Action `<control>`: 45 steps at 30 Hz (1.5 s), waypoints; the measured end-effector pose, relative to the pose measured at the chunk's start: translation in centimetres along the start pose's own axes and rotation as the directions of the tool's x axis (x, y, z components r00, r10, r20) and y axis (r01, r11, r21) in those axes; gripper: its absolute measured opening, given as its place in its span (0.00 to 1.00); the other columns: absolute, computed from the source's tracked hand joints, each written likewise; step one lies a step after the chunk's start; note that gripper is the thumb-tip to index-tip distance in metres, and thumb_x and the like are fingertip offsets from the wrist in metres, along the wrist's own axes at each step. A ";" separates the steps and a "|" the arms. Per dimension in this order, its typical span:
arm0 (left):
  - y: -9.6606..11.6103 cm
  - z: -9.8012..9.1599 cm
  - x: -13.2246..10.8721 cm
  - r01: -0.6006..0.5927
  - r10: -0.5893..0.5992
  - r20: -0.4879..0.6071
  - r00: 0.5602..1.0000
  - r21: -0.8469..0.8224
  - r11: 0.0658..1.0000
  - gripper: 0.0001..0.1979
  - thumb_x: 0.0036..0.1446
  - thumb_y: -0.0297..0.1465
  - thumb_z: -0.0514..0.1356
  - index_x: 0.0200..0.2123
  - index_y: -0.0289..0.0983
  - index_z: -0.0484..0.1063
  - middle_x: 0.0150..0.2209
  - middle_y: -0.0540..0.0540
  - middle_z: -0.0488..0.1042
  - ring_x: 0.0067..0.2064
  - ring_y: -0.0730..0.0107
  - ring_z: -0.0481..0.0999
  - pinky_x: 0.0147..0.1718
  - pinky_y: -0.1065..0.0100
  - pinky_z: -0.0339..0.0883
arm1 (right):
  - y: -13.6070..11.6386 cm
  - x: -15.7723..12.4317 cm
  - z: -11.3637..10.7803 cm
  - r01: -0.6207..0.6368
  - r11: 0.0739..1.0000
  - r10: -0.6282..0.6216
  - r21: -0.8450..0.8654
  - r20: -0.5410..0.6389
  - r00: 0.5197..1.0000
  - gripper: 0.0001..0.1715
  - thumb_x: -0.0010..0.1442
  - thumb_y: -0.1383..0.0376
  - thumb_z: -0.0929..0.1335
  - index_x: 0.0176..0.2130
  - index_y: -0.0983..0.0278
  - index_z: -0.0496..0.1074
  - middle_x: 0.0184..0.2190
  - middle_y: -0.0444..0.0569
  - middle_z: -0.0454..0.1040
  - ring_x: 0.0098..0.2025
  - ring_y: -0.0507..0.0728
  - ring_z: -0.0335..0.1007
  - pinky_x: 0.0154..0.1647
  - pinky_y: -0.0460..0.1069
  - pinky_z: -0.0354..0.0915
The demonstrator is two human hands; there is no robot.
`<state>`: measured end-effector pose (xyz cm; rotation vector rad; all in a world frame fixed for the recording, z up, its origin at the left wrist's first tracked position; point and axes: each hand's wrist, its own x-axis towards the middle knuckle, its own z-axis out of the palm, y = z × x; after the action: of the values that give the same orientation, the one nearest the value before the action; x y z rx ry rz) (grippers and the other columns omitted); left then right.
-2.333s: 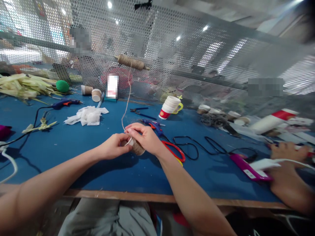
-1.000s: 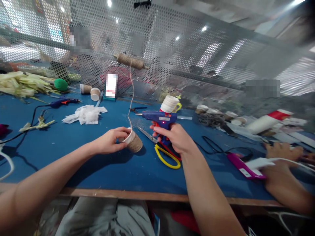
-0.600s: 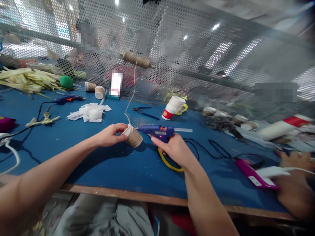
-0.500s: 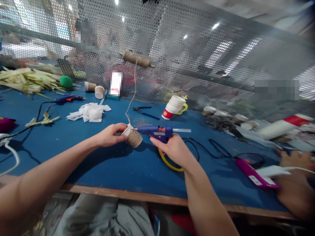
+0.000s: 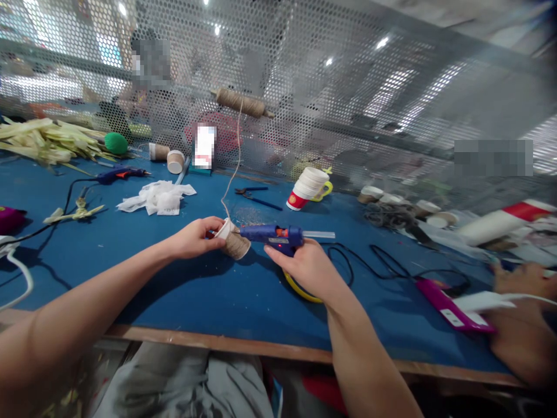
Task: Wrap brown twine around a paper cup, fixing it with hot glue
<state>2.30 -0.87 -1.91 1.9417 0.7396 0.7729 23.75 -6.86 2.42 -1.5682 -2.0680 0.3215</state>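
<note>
My left hand (image 5: 201,237) is closed on the white rim end of a paper cup (image 5: 237,245), held tilted above the blue table. Brown twine is wound round the cup's side, and a strand of twine (image 5: 231,181) runs up from it to a twine spool (image 5: 241,103) at the mesh panel. In my right hand (image 5: 310,264) is a blue hot glue gun (image 5: 272,234), gripped by its handle. Its nozzle meets the cup's wound side near the rim, and a clear glue stick (image 5: 319,234) juts from its back.
Stacked paper cups (image 5: 307,188) and pliers (image 5: 256,197) lie beyond my hands. A second glue gun (image 5: 122,174), white crumpled cloth (image 5: 159,197) and two wrapped cups (image 5: 176,161) are left. At right are a purple power strip (image 5: 452,305), cables and another person's hand (image 5: 524,280).
The cup has turned slightly in my left hand, showing more of its wound side. The glue gun has shifted a little left and down along with it.
</note>
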 end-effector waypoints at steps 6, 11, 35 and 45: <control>0.2 -0.1 -0.1 -0.005 0.004 0.003 1.000 0.030 1.000 0.11 0.48 0.29 0.53 0.36 0.31 0.69 0.44 0.41 0.67 0.43 0.66 0.68 0.39 0.68 0.63 | -0.2 -0.3 0.2 0.038 0.999 -0.038 -0.011 0.013 0.999 0.10 0.51 0.59 0.63 0.26 0.63 0.69 0.26 0.46 0.73 0.28 0.55 0.68 0.31 0.49 0.62; 0.2 -0.1 -0.1 0.019 -0.020 0.005 1.000 0.045 0.999 0.12 0.48 0.29 0.53 0.36 0.31 0.68 0.44 0.42 0.68 0.43 0.67 0.68 0.38 0.70 0.63 | -0.4 -0.4 0.3 0.041 0.998 -0.042 -0.050 -0.013 0.999 0.11 0.51 0.59 0.63 0.24 0.64 0.69 0.24 0.47 0.73 0.27 0.55 0.67 0.31 0.49 0.62; 0.1 -0.5 -0.1 -0.083 0.074 0.066 0.995 0.132 0.988 0.09 0.49 0.28 0.54 0.35 0.31 0.68 0.45 0.41 0.64 0.44 0.67 0.67 0.42 0.68 0.62 | 0.0 0.1 -0.3 0.027 0.999 -0.028 -0.032 -0.028 0.999 0.11 0.51 0.61 0.62 0.26 0.64 0.69 0.23 0.47 0.72 0.26 0.55 0.67 0.29 0.48 0.61; 0.1 -0.6 -0.1 -0.111 0.096 0.087 0.992 0.187 0.976 0.09 0.50 0.28 0.54 0.35 0.32 0.68 0.44 0.41 0.65 0.44 0.66 0.67 0.43 0.67 0.62 | 0.1 0.0 -0.3 0.024 0.999 -0.024 -0.030 -0.019 1.000 0.11 0.51 0.61 0.63 0.24 0.65 0.69 0.21 0.46 0.72 0.25 0.54 0.67 0.28 0.47 0.62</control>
<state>1.75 -0.69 -1.63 2.1857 0.6911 0.7057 23.95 -6.91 2.62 -1.5564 -2.0839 0.2666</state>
